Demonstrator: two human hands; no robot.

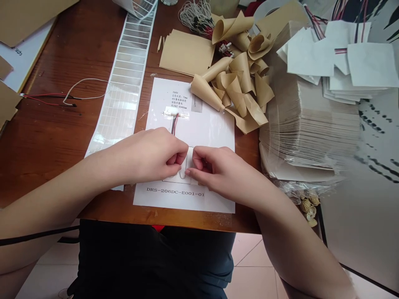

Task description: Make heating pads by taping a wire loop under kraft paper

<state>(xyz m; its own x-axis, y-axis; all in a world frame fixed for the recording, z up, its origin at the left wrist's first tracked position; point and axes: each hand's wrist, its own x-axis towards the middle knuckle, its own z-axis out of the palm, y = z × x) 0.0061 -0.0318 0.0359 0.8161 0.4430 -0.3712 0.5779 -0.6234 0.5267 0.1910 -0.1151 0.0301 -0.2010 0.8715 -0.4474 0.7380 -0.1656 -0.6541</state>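
A thin white wire point(182, 176) curves in a small loop between my hands, low over a flat white piece point(190, 156) that lies on the printed sheet point(215, 200). My left hand point(165, 154) is closed, with thumb and curled fingers pinching at the wire's left side. From the right, my right hand point(215, 166) is closed too, its thumb tip against the wire; the exact grip of each hand is partly hidden. Red and black leads point(175, 123) run down from clear tape point(176, 114) on the sheet and pass behind my left hand.
Left of the sheet runs a long strip of clear labels point(129, 62). Behind are stacked brown paper pieces point(187, 52), rolled brown papers point(240, 83) and bundled white wires point(195, 14). White pads with leads point(314, 56) top a tall wrapped stack point(311, 128) at right. Loose wires point(70, 96) lie left.
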